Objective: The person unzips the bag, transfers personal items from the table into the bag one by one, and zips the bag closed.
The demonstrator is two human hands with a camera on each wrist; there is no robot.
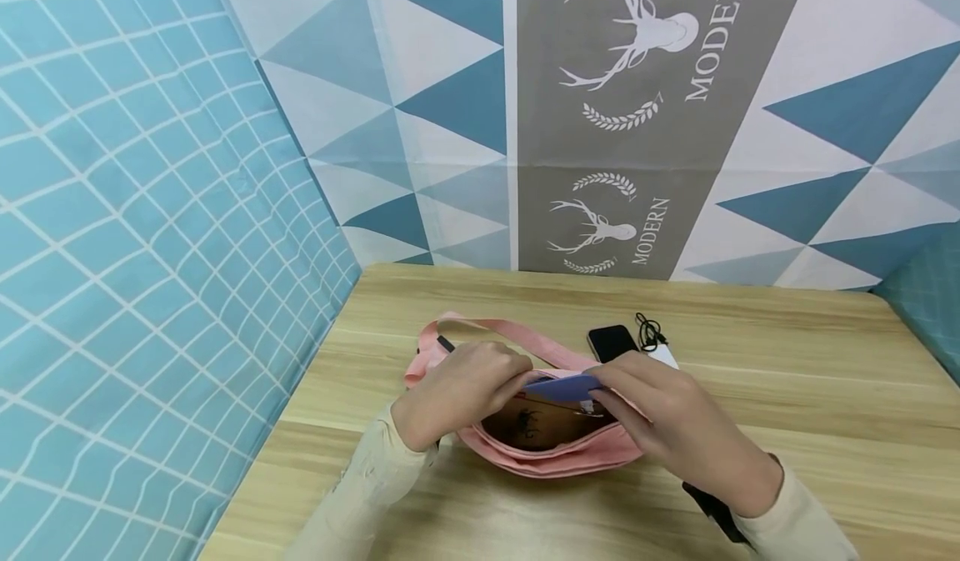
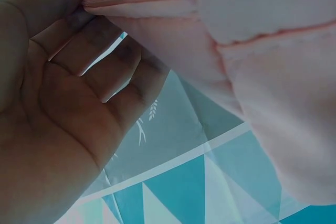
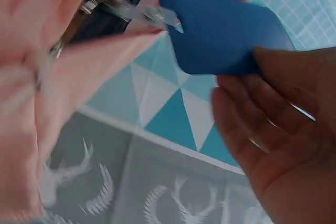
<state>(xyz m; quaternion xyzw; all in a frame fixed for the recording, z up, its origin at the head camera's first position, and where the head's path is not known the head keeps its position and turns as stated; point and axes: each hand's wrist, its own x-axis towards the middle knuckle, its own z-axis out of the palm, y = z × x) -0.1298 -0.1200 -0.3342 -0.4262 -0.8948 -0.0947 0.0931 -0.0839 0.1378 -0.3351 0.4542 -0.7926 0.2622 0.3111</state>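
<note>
A pink zip bag [image 1: 555, 461] lies open on the wooden table, its mouth toward me. My left hand [image 1: 465, 390] pinches the rim of the bag's opening between thumb and index finger, as the left wrist view shows at the zip edge [image 2: 142, 1]. My right hand [image 1: 667, 411] pinches one end of a flat blue piece with rounded corners [image 3: 220, 35], held above the bag's mouth. Close to that blue piece hangs a clear plastic strip [image 3: 152, 15], blurred. Inside the bag a brown surface with a black figure [image 1: 528, 421] shows; the rest is hidden.
Behind the bag lies its pink strap [image 1: 525, 338]. A black phone [image 1: 611, 343] rests to the right, beside a white flat object [image 1: 663, 356] and a coiled black cable [image 1: 651, 333]. Patterned cloth walls [image 1: 450, 127] border the table [image 1: 787, 369] at the back and left.
</note>
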